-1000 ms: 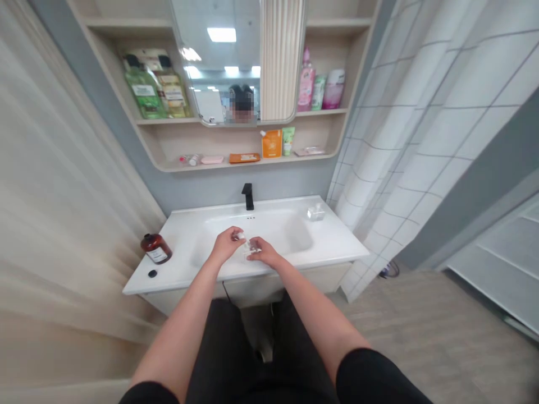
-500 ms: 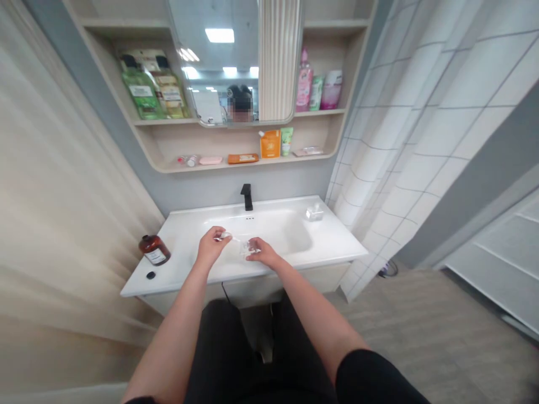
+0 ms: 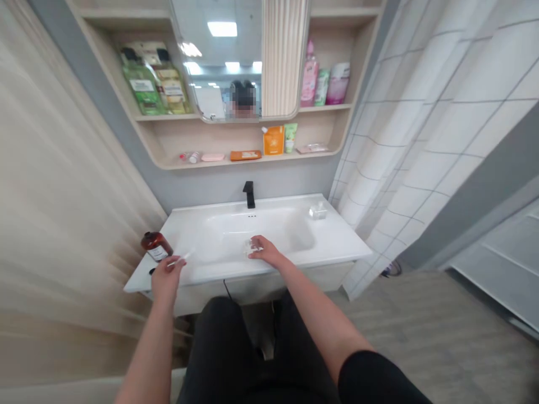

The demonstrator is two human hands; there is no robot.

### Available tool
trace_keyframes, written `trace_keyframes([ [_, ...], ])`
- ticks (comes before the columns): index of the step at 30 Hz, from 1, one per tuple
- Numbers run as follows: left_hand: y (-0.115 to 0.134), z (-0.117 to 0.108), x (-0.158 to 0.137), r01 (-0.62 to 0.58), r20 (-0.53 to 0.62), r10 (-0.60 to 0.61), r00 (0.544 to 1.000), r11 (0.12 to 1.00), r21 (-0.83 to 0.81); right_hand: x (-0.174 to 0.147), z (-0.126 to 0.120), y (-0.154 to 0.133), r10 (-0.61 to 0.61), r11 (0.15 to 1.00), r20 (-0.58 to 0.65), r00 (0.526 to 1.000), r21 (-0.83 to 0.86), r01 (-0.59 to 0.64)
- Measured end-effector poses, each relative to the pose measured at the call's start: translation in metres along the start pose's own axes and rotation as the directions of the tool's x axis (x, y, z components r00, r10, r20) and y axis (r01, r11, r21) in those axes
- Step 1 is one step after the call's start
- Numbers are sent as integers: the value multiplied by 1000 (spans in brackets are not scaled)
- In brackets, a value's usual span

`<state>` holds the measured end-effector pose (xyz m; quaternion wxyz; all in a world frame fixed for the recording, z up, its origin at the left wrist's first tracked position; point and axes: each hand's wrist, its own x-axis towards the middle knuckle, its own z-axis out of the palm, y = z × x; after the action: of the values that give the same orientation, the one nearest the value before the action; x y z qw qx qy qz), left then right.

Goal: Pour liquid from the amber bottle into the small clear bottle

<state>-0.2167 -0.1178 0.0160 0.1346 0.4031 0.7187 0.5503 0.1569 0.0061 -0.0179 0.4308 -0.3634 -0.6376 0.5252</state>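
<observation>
My left hand (image 3: 166, 275) is over the left part of the counter, just in front of the brown bottle (image 3: 159, 250). Its fingers pinch a small whitish bottle top (image 3: 181, 261) with a thin pale stem pointing right; blur hides its detail. A black cap (image 3: 152, 271) shows partly behind that hand. Above the front of the white sink (image 3: 236, 227), my right hand (image 3: 265, 251) is closed around a small clear bottle (image 3: 247, 248), partly covered by the fingers. The brown bottle stands uncapped, its label facing me.
A black faucet (image 3: 250, 195) rises behind the basin. On the counter's right lies a clear container (image 3: 318, 211). Overhead, a shelf unit (image 3: 236, 163) holds several toiletries around a mirror (image 3: 223, 62). Curtains hang left (image 3: 63, 196) and right (image 3: 374, 163).
My left hand has moved left and toward me with the whitish bottle top, away from the clear bottle to beside the brown bottle. My right hand keeps its hold over the sink.
</observation>
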Motion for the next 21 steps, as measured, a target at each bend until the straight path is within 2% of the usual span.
trace_keyframes([
  [2,-12,-21,-4,-91,-40,102,994,973,211,-1,-1,-2,0,1000,6,1000,-8,0],
  [5,-26,-44,-9,-244,-10,277,961,866,437,-2,-1,-6,2,1000,18,1000,5,-2],
  [8,-37,-53,-11,-297,60,321,945,768,568,-3,0,-8,5,1000,15,1000,20,-6],
  [11,-45,-50,-10,-355,151,338,929,700,619,-3,1,-8,-1,1000,12,1000,20,1],
  [14,-47,-44,-6,-412,203,370,907,676,611,-3,1,-8,-5,1000,6,1000,9,5],
  [17,-45,-39,-3,-421,206,378,903,674,607,-4,1,-9,6,1000,1,1000,-1,-6],
  [21,-40,-39,3,-380,192,340,921,670,638,-4,1,-11,17,1000,4,1000,-6,-17],
])
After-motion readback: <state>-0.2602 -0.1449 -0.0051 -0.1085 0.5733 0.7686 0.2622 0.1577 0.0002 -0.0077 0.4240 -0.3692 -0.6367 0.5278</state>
